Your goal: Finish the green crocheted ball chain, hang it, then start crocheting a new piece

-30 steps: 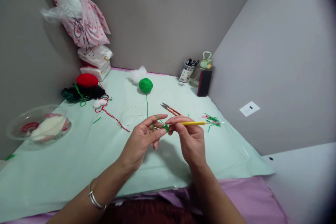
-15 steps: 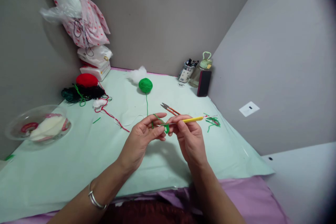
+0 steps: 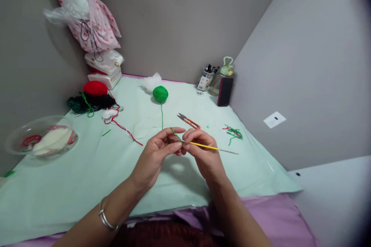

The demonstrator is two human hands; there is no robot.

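At the centre of the frame we are holding our two hands close together above the pale green mat. Our right hand is pinching a yellow-handled crochet hook between thumb and fingertips, its handle running out to the right and slightly down, the metal end pointing toward the right of the frame. Our left hand is closing thumb and forefinger on a strand of green yarn, which is lying over the forefinger right where the two hands meet; the hook's working tip is hidden between the fingers. From there the strand is running up the frame to the green yarn ball, which is sitting on the mat above centre, just beside a tuft of white stuffing. Orange-handled thread snips are lying on the mat just above our hands, and a small heap of green and red yarn scraps is lying to the right. At the left edge a clear plastic bowl is holding white and red pieces, and a red yarn ball is resting on a dark tangle at the upper left.
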